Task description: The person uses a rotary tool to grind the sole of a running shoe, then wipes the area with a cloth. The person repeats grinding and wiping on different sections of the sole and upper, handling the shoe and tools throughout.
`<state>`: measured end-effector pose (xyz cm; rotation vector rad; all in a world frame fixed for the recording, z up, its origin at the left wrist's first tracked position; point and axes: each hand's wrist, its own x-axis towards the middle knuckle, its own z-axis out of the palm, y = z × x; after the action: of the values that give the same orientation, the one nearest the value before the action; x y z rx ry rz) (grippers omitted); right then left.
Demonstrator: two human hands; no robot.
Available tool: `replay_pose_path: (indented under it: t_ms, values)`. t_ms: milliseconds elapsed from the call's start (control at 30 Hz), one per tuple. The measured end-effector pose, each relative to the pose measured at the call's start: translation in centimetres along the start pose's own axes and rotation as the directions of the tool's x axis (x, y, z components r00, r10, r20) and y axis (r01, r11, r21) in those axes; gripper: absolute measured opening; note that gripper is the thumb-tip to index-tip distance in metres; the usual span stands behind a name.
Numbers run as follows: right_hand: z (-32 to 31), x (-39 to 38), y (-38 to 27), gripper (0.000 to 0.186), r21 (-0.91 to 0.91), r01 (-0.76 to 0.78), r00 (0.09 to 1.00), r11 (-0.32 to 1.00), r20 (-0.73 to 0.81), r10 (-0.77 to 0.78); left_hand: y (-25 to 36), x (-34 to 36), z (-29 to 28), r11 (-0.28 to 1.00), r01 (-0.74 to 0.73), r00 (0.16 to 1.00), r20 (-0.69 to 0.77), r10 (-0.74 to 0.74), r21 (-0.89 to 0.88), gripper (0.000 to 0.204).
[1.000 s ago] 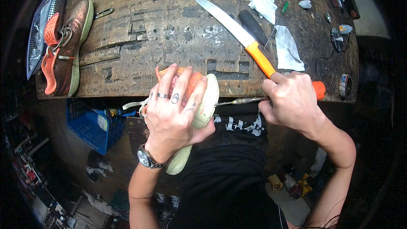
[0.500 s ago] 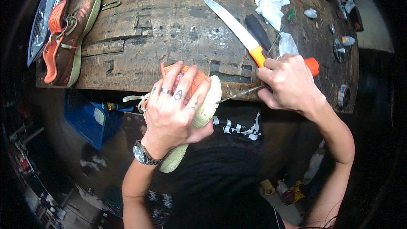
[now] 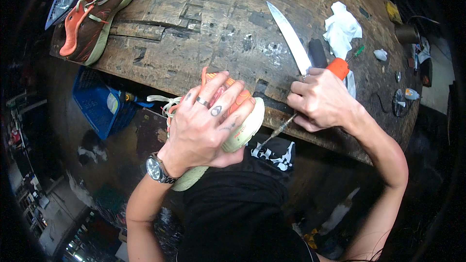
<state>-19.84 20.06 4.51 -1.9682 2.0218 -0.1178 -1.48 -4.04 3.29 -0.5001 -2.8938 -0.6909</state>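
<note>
My left hand point(image 3: 206, 121), with a ring and a wristwatch point(image 3: 158, 169), wraps over a shoe with an orange upper and a pale yellow-green sole point(image 3: 247, 126). Its toe points up and right, over my lap at the bench edge. My right hand point(image 3: 323, 99) is closed around an awl; its orange handle point(image 3: 338, 68) sticks out above the fist and its thin shaft point(image 3: 280, 129) slants down left. The awl's tip sits just below the sole, seemingly apart from it. Behind my right hand lies a knife point(image 3: 290, 36), its handle mostly hidden.
The matching shoe point(image 3: 99, 17) rests at the bench's far left. Crumpled white paper point(image 3: 342, 26) and a dark tool handle point(image 3: 318, 53) lie beyond my right hand. Small bottles and a spool-like wheel point(image 3: 400, 102) stand at right. Below the bench is a blue crate point(image 3: 99, 102).
The awl's tip has come away from the sole's edge and dropped lower, its shaft now steeper. My left hand keeps its grip on the shoe. The whole view has shifted and turned.
</note>
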Motion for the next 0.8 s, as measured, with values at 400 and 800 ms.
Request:
replay_pose_path:
  t_ms: [400,800]
  values:
    - [-1.2,1.3,1.4,0.029,-0.047,-0.036,0.99,0.998,-0.141,0.029,-0.1,-0.1,-0.1,0.999,-0.01,0.999,0.032,0.011,-0.048,0.086]
    - [-1.6,1.9,1.6,0.029,-0.082,0.03,0.995,0.996,-0.087,-0.037,-0.2,-0.1,-0.1,0.999,-0.008,0.998,0.055,0.011,-0.05,0.089]
